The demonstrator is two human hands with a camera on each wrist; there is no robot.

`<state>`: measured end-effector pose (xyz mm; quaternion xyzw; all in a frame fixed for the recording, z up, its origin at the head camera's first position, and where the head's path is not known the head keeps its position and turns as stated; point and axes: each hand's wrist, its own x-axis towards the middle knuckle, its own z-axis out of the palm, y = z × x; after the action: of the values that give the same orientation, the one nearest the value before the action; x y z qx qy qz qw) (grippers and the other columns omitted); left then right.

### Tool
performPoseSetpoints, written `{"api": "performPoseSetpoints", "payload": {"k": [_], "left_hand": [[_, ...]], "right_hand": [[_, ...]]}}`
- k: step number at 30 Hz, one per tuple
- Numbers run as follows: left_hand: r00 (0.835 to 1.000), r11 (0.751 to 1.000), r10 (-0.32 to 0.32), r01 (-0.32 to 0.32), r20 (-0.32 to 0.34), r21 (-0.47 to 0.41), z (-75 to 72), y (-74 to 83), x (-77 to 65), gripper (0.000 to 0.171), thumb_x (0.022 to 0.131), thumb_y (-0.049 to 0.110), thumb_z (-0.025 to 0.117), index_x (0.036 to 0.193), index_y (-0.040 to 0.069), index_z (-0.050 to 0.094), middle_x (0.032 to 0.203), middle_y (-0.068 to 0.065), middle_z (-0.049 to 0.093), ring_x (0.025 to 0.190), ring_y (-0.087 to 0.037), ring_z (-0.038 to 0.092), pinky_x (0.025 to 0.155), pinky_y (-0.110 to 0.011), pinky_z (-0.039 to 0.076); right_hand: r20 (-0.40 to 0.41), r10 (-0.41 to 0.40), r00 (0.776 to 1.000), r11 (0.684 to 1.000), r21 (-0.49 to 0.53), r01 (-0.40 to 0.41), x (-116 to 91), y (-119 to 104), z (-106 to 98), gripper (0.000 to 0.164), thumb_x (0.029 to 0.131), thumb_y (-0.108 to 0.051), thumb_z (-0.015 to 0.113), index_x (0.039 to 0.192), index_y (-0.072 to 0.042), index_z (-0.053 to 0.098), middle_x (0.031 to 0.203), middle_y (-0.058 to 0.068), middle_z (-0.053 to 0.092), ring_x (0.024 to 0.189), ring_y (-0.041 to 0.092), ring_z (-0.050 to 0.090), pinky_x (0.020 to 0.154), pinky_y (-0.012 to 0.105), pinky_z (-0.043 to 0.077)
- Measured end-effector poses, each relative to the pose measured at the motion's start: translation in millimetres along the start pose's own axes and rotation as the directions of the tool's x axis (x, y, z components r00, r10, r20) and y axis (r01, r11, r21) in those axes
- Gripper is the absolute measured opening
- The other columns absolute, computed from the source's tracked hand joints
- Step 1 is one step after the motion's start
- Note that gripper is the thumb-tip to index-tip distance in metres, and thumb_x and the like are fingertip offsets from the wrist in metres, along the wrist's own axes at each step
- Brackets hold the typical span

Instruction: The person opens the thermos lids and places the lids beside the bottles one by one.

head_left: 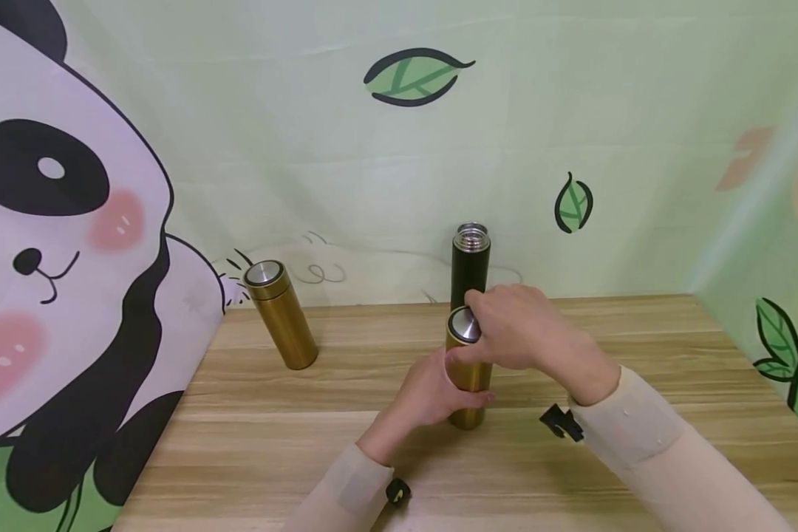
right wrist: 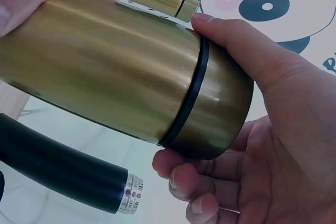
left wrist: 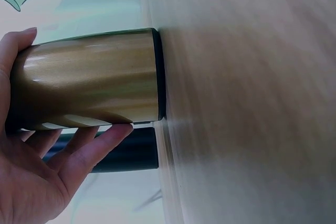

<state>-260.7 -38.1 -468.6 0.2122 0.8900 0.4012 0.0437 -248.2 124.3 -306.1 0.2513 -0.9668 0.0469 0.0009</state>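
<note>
A gold thermos stands upright on the wooden table, its black base at the tabletop in the left wrist view. My left hand grips its body from the left, thumb and fingers on opposite sides. At the top, my right hand holds the gold lid between thumb and fingers. The lid sits on the body with a black ring at the seam. Just behind it stands a black thermos with no lid, its bare steel neck showing.
A second gold thermos, lid on, stands toward the back left of the table. A pale green cloth backdrop with a panda print rises behind the table's back edge. Black mounts hang at both wrists.
</note>
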Motion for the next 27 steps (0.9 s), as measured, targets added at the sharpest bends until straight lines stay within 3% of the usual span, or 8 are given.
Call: {"api": "performPoseSetpoints", "payload": {"k": [12, 27], "left_hand": [[1.000, 1.000, 0.025, -0.025, 0.003, -0.002, -0.8, 0.4, 1.0, 0.072, 0.080, 0.058, 0.084, 0.135, 0.024, 0.053, 0.116, 0.006, 0.070, 0.099, -0.009, 0.066, 0.088, -0.032, 0.055], [0.999, 0.999, 0.034, -0.034, 0.008, 0.005, -1.3, -0.1, 1.9, 0.070, 0.080, 0.056, 0.084, 0.134, 0.025, 0.053, 0.117, 0.006, 0.070, 0.100, -0.009, 0.067, 0.089, -0.034, 0.055]], "right_hand": [[0.026, -0.067, 0.997, 0.997, 0.024, 0.067, 0.8, 0.6, -3.7, 0.054, 0.083, -0.058, 0.080, 0.102, -0.011, 0.062, 0.083, -0.001, 0.064, 0.075, 0.016, 0.060, 0.065, 0.032, 0.049], [0.119, -0.091, 0.989, 0.994, 0.070, 0.083, 1.7, 0.6, -9.6, 0.055, 0.086, -0.046, 0.082, 0.120, -0.007, 0.063, 0.101, 0.003, 0.069, 0.091, 0.019, 0.065, 0.082, 0.038, 0.056]]}}
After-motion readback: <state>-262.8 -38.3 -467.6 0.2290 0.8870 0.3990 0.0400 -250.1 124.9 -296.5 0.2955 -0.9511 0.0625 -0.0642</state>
